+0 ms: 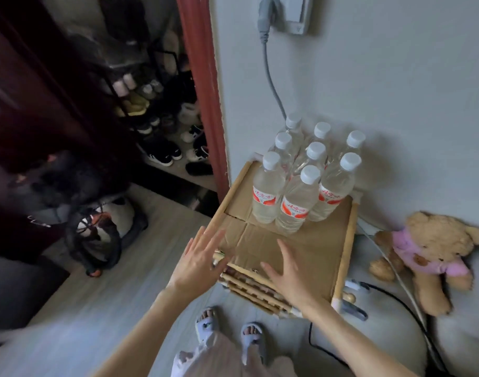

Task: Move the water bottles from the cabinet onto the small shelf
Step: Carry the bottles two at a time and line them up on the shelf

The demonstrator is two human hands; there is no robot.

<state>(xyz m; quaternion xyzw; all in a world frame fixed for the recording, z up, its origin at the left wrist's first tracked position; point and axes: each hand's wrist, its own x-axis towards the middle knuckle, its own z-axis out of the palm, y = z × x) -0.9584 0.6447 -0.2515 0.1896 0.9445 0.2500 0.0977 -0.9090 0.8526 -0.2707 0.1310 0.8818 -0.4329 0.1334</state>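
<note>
While both hands hover flat and spread, holding nothing, the water bottles (300,180) stand upright in a tight cluster at the far, wall-side end of the small shelf (344,240), caps up, their long axes vertical. They lie ahead of the hands and slightly right, so the right hand (285,270) looks nearer than the left hand (199,259), which hangs over the shelf's near-left corner. Brown cardboard (273,240) lines the shelf top, bare between hands and bottles. A teddy bear (431,254) slumps to the right; a shoe rack (156,112) fills the dark doorway left. No cabinet is identifiable from here.
</note>
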